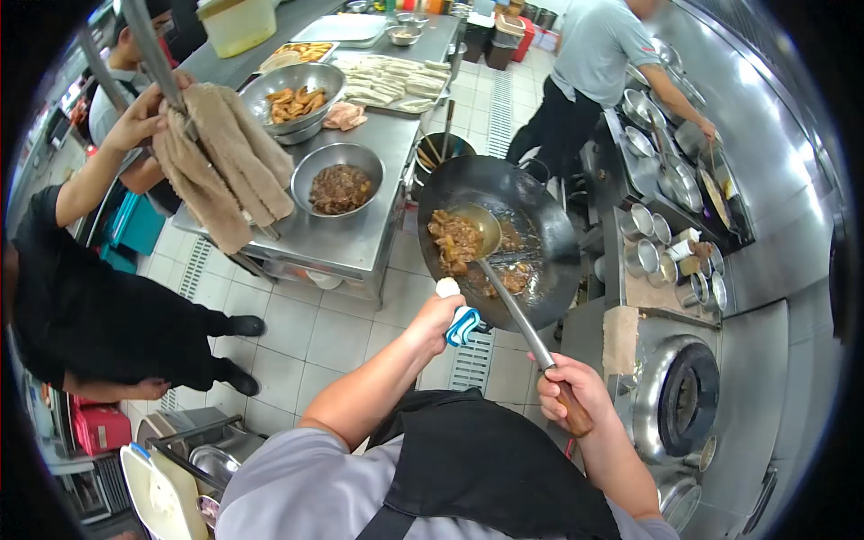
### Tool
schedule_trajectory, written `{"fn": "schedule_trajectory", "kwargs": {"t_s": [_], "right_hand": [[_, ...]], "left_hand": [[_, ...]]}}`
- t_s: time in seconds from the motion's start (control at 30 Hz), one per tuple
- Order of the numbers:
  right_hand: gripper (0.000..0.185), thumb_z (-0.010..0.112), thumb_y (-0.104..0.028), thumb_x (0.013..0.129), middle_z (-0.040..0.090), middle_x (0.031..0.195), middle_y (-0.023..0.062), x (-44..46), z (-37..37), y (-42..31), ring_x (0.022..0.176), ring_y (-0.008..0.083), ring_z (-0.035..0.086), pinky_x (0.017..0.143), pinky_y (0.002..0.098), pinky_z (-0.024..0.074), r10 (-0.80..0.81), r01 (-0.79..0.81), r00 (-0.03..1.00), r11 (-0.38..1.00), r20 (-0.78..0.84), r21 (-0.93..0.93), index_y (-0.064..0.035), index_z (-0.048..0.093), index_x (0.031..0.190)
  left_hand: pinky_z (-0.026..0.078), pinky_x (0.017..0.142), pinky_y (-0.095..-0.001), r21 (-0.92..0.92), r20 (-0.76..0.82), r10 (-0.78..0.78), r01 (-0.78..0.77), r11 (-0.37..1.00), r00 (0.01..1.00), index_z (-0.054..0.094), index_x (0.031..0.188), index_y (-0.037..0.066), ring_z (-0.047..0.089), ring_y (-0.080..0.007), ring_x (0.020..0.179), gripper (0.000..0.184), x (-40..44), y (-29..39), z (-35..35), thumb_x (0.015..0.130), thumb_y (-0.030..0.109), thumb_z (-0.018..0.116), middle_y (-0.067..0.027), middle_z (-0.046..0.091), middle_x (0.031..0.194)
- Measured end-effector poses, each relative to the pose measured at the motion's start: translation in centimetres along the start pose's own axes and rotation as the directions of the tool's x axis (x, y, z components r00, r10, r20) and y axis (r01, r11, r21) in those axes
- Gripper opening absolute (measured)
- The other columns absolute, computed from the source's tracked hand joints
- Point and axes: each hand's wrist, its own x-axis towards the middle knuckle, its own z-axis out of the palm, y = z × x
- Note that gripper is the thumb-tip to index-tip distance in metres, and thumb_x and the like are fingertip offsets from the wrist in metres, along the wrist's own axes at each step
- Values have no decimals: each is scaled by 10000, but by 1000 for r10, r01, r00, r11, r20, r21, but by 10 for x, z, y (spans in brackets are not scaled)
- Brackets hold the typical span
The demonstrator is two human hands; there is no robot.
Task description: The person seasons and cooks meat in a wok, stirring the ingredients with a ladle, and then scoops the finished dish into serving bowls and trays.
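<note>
Wrapped round a blue-and-white cloth (463, 326), my left hand (438, 317) is closed at the near edge of a large black wok (553, 225); the cloth hides the rim there. My right hand (569, 391) grips the wooden handle of a metal ladle (517, 310). The ladle's bowl lies in the wok, filled with brown saucy food (454, 238), and more sauce and pieces spread beneath it. To the left, a steel bowl (304, 160) of dark brown food stands on the steel table (346, 247).
At the left, a person in black (108, 315) reaches toward hanging brown towels (220, 157). A co-worker (594, 63) stands at the stove at the upper right. Steel cups (641, 256) and a round burner (688, 396) are at the right. A tray of pale strips (391, 81) lies on the table.
</note>
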Motion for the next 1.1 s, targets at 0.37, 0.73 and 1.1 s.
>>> {"fn": "schedule_trajectory", "kwargs": {"t_s": [0.37,0.73,1.1], "right_hand": [[384,440,-91,926,495,664,59,0,26,-36,412,179,478,391,302,354,0,-15,992,993,128,118,-28,493,1301],[497,395,-68,919,491,677,78,-4,85,-61,395,178,490,356,315,376,-111,87,967,990,228,111,34,361,1404],[466,429,-55,921,482,662,68,18,133,-86,368,147,448,343,282,367,-107,118,938,993,330,-14,53,383,1372]], "left_hand": [[485,378,-310,-128,31,-77,80,989,997,577,780,22,564,-166,467,110,-42,29,-35,850,96,537,-68,579,628],[511,425,-310,-140,61,-44,52,989,997,605,792,6,598,-175,500,88,-50,36,-58,819,83,571,-85,620,663],[508,417,-312,-118,82,-121,131,984,989,594,783,19,592,-172,488,79,-58,35,-69,812,90,573,-78,604,637]]}}
